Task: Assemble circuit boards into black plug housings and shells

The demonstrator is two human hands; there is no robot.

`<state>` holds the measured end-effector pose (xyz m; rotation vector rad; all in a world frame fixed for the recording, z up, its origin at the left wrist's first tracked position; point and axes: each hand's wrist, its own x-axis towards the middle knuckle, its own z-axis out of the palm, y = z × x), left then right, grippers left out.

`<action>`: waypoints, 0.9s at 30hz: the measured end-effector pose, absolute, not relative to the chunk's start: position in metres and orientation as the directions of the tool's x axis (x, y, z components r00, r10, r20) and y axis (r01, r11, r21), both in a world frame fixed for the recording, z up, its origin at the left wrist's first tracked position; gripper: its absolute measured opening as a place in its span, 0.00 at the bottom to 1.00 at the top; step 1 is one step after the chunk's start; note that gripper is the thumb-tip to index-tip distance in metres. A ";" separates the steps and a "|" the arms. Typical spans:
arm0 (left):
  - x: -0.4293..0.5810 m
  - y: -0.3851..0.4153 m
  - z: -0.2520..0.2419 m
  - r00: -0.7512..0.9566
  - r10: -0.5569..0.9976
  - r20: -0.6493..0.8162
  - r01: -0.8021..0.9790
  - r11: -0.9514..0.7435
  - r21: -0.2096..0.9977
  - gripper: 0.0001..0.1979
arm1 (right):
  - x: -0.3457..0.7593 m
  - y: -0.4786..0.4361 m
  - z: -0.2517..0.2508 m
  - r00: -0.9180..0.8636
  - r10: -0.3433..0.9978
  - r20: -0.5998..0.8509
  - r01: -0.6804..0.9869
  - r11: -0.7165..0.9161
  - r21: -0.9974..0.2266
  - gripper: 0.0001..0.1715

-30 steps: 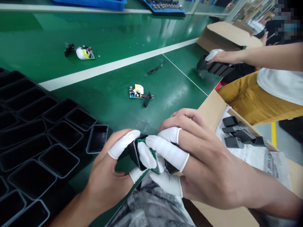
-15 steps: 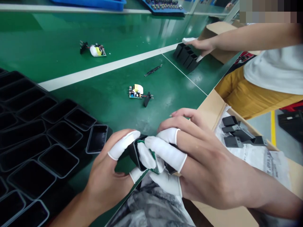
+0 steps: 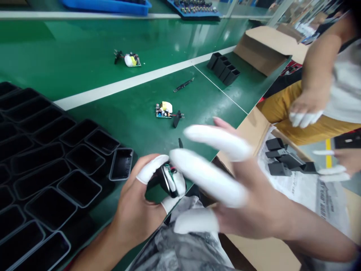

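Observation:
In the head view, my left hand (image 3: 141,203), with white covers on thumb and finger, grips a black housing (image 3: 166,182). A green circuit board with white material (image 3: 178,182) sits partly inside its opening. My right hand (image 3: 225,180) is just right of the housing, its white-covered fingers spread and blurred, with nothing visible between them. Beyond the hands, a circuit board with a yellow part (image 3: 164,109) is wired to a black plug piece (image 3: 177,118) on the green table (image 3: 135,124).
Many open black housings (image 3: 52,209) stand at the left. Another wired board (image 3: 132,60), a black tool (image 3: 183,85) and four joined black housings (image 3: 223,69) lie farther back. At the right, a co-worker's hand (image 3: 340,165) is near an open carton (image 3: 307,188) holding black housings.
My right hand has released the board and spread its fingers. The co-worker's hand has left the row of housings. The far wired board appears farther right.

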<state>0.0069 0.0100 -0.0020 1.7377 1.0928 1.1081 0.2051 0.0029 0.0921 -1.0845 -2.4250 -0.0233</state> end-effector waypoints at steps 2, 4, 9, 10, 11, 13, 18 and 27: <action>0.010 0.009 -0.005 0.197 0.961 0.195 0.259 -0.243 0.935 0.28 | 0.207 -0.009 0.074 -0.344 0.740 0.578 0.706 0.609 -0.361 0.32; 0.013 0.008 -0.008 0.186 0.970 0.157 0.276 -0.205 0.939 0.28 | 0.203 -0.020 0.051 -0.190 0.845 0.499 0.654 0.488 -0.578 0.35; 0.018 0.005 -0.014 0.233 0.934 0.270 0.367 -0.341 0.865 0.29 | 0.176 -0.023 0.006 -0.136 0.986 0.097 0.458 0.150 -0.876 0.29; 0.018 0.005 -0.014 0.238 0.935 0.262 0.389 -0.339 0.856 0.28 | 0.172 -0.021 0.004 -0.123 0.991 0.059 0.449 0.109 -0.887 0.25; 0.018 0.005 -0.014 0.243 0.938 0.248 0.409 -0.330 0.851 0.28 | 0.169 -0.018 0.003 -0.119 0.992 0.030 0.449 0.081 -0.890 0.22; 0.019 0.005 -0.013 0.253 0.940 0.228 0.436 -0.321 0.841 0.28 | 0.166 -0.013 0.002 -0.118 0.993 0.019 0.428 0.068 -0.901 0.17; 0.018 0.007 -0.014 0.283 0.926 0.251 0.434 -0.357 0.827 0.30 | 0.166 -0.009 -0.003 -0.080 0.995 0.056 0.372 0.082 -0.925 0.16; 0.016 0.004 -0.018 0.303 0.917 0.257 0.477 -0.380 0.793 0.32 | 0.176 -0.046 -0.017 -0.222 0.829 0.514 0.714 0.497 -0.493 0.34</action>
